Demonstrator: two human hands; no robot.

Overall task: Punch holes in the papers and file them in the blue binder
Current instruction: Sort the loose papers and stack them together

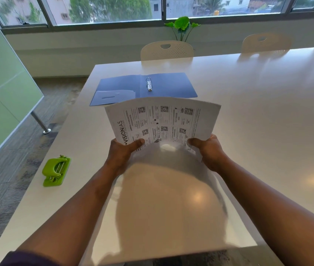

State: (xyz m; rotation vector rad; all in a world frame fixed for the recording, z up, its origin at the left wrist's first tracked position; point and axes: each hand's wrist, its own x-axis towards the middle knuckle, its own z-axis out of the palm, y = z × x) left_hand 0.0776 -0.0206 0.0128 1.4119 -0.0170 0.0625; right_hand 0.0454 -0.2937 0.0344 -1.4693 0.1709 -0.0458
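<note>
Big glossy white table (267,112), shiny enough that ceiling lights and the chairs reflect in it. Two white perforated chairs (167,50) sit at the far edge, with a leafy green plant (182,25) behind them under a long window looking out on buildings and trees. There's a frosted green glass partition (0,83) on the left and greyish carpet on the floor.

Both hands hold the papers (161,120) up above the table. The left hand (122,155) pinches the lower left corner, thumb on top, and the right hand (208,150) grips the lower right the same way. The sheets curl upward; the print reads "VISIONIAS" plus several QR codes, the rest too small to read.

The binder (171,85) lies open just beyond the papers, rings (149,84) closed. A green punch (56,170) sits near the left edge.
</note>
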